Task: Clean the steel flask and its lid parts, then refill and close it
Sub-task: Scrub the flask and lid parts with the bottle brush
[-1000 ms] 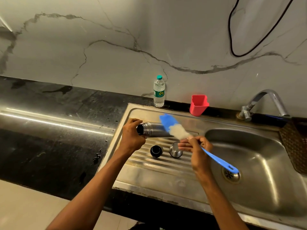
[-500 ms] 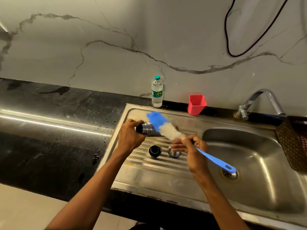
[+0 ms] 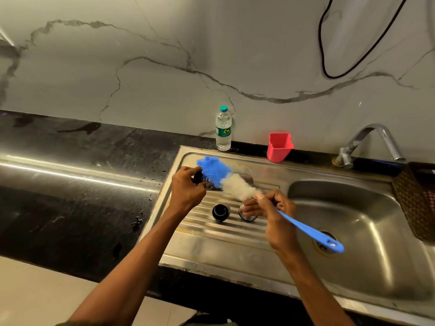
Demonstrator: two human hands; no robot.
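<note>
The steel flask (image 3: 204, 178) lies on its side over the sink's ribbed drainboard (image 3: 211, 231), its open mouth to the left. My left hand (image 3: 186, 188) grips it near the mouth. My right hand (image 3: 275, 209) holds a blue-handled bottle brush (image 3: 235, 182) by the handle; its blue and white bristle head lies across the flask's neck, hiding most of the body. A black inner lid (image 3: 220, 212) stands on the drainboard. A steel cap (image 3: 247, 216) stands beside it, partly hidden by my right fingers.
A clear water bottle (image 3: 223, 128) and a red plastic cup (image 3: 279, 147) stand at the wall behind the drainboard. The sink basin (image 3: 364, 255) with its drain lies to the right, under a tap (image 3: 369, 142). A brown woven thing (image 3: 416, 201) hangs at the far right. The black counter (image 3: 70, 184) extends left.
The brush head has moved left along the flask, from its body toward the mouth. My left hand keeps hold of the flask.
</note>
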